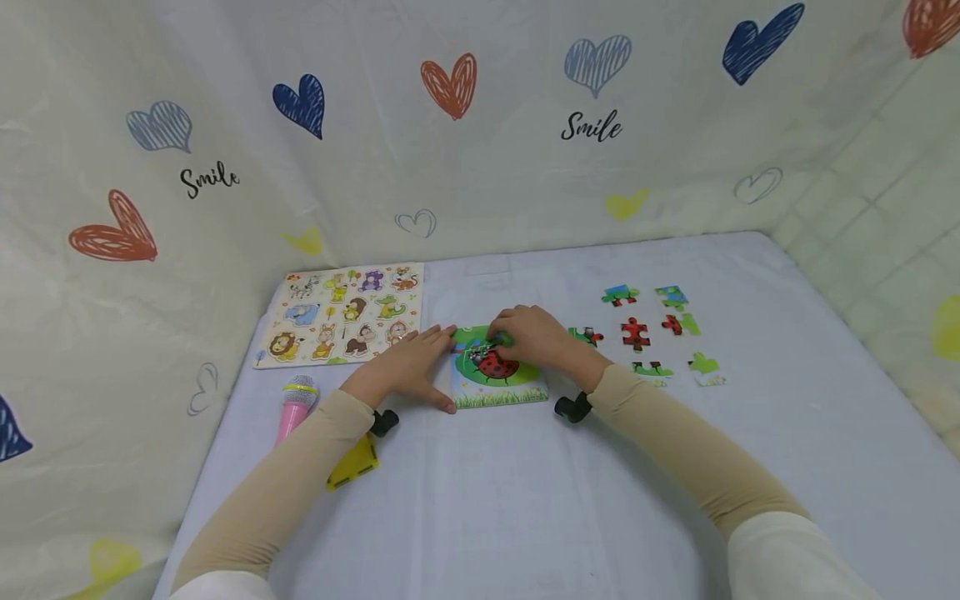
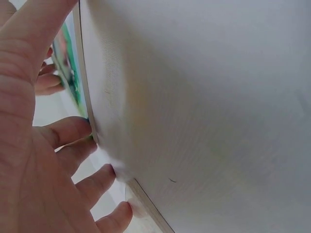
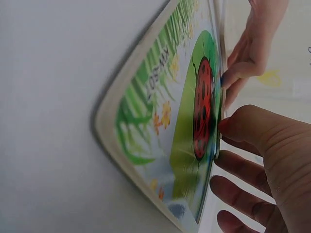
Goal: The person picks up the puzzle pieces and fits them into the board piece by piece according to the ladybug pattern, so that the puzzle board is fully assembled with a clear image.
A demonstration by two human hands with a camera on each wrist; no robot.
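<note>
A ladybug puzzle board (image 1: 498, 398) with a grassy lower edge lies flat on the table between both hands. My left hand (image 1: 411, 367) rests along its left side, thumb and fingers spread, fingertips right at the edge. In the left wrist view those fingers (image 2: 73, 131) are straight or gently bent. Over the upper part of the board, my right hand (image 1: 534, 335) pinches a small green puzzle piece (image 1: 502, 339) between thumb and fingers; the hand covers part of it. The right wrist view shows the thumb (image 3: 243, 124) close to the board's far side, beside the red ladybug picture (image 3: 201, 111).
Several loose puzzle pieces, among them a red one (image 1: 635, 333), lie in rows to the right. At the back left is an animal peg board (image 1: 341, 312). A pink toy microphone (image 1: 296, 404) and a yellow item (image 1: 356, 463) sit by the left forearm.
</note>
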